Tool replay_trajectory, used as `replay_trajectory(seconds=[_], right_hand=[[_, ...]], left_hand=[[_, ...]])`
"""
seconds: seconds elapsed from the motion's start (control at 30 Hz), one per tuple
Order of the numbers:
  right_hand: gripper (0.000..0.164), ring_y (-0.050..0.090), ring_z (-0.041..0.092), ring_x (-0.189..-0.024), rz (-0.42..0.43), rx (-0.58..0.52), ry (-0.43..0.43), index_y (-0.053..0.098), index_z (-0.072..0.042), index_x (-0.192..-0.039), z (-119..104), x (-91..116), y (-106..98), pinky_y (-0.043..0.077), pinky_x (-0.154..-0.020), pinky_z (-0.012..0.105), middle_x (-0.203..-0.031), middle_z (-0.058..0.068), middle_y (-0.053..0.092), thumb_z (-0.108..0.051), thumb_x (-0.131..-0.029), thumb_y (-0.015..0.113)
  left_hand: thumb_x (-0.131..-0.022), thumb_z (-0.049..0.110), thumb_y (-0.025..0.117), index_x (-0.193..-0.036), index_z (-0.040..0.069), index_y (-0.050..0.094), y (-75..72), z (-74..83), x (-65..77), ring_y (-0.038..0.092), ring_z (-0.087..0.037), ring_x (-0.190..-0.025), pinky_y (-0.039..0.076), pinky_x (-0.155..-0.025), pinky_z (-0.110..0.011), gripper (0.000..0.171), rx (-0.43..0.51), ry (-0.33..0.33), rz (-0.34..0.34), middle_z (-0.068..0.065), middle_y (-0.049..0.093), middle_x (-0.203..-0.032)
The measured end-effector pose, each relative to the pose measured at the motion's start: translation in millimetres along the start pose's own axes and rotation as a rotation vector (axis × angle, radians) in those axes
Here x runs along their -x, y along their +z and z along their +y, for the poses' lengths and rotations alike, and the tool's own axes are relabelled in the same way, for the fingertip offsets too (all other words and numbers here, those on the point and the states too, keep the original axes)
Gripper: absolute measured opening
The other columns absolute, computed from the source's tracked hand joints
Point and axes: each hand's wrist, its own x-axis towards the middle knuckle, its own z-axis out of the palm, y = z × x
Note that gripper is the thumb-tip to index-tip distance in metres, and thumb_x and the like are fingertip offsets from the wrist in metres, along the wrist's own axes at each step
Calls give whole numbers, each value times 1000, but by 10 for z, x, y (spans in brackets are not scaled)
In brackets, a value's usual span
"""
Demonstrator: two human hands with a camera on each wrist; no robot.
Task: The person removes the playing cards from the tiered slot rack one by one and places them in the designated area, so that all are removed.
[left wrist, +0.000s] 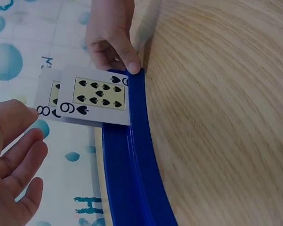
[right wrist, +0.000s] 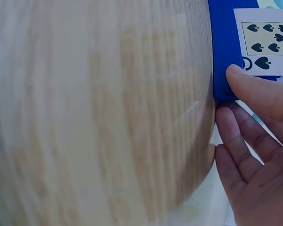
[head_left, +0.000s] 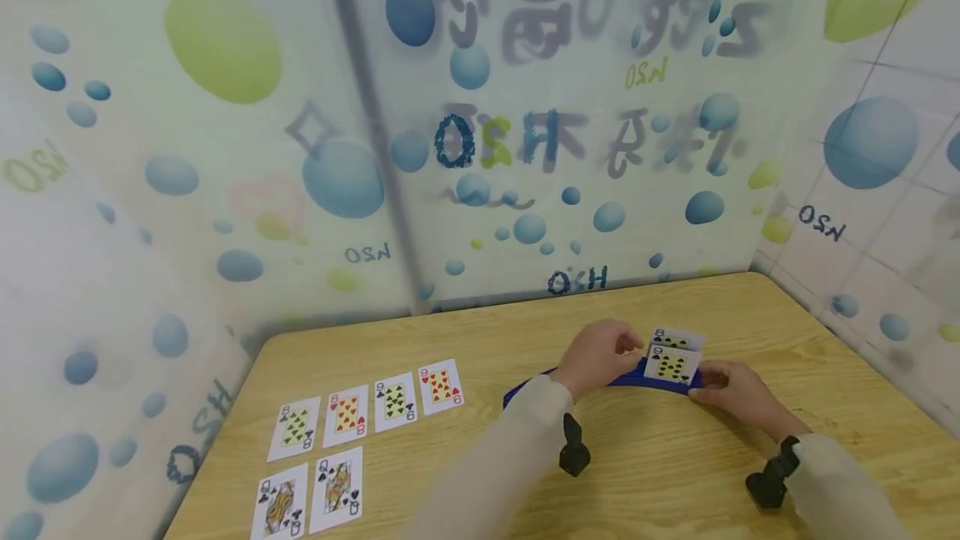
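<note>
A blue curved playing card holder (head_left: 636, 377) lies on the wooden table. Two cards stand in its slot near the right end: the nine of spades (head_left: 671, 366) in front, the eight of spades (head_left: 678, 340) behind and higher. My right hand (head_left: 738, 394) grips the holder's right end, with the thumb (right wrist: 254, 87) on its front and fingers behind. At the cards' left side is my left hand (head_left: 603, 352). In the left wrist view its fingers (left wrist: 26, 157) are loosely bent and nothing lies between them; one fingertip is right at the eight's corner.
On the table's left lie face-up cards: a row with the eight of clubs (head_left: 295, 429), eight of hearts (head_left: 346, 416), nine of clubs (head_left: 395, 401) and nine of hearts (head_left: 441, 387), and two black queens (head_left: 337, 488) below. A patterned curtain (head_left: 480, 215) hangs behind the table.
</note>
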Motion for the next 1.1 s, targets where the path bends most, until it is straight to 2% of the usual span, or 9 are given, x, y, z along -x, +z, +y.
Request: replay_trajectory(seconds=[0.23,0.43,0.67,0.93,1.1], right_hand=[[43,60,24,-82,4,3,-25,57,13,-110,-5,8,-6,48,-67,33,-93,16,64,-13,-79,71],[43,60,25,-83,-4,-18,-21,57,13,-110,-29,13,-14,49,-67,32,-94,17,64,-14,-79,71],[44,61,26,-85,-4,-27,-5,57,12,-112,-20,4,4,49,-69,34,-96,18,64,-14,-80,71],[42,61,25,-84,6,-43,-20,58,12,-110,25,-20,20,49,-66,29,-95,18,64,-13,-79,72],[41,61,26,-85,1,-43,-15,58,11,-110,32,-16,24,49,-67,31,-96,18,64,-13,-79,72]], left_hand=[[-84,17,67,-98,13,68,130,75,-118,53,0,-78,43,-69,-13,14,17,-50,78,10,61,-89],[-85,15,66,-96,14,68,200,91,-183,53,1,-76,43,-67,-13,11,38,-56,97,10,61,-86],[-84,16,67,-92,16,68,266,153,-232,51,1,-72,42,-64,-12,8,-46,-74,132,11,60,-83],[-84,15,67,-91,16,68,304,178,-274,49,-1,-68,42,-62,-14,7,-79,-95,119,11,60,-81],[-84,15,68,-91,16,68,315,170,-279,47,-2,-69,40,-61,-15,8,-100,-108,95,10,58,-80]])
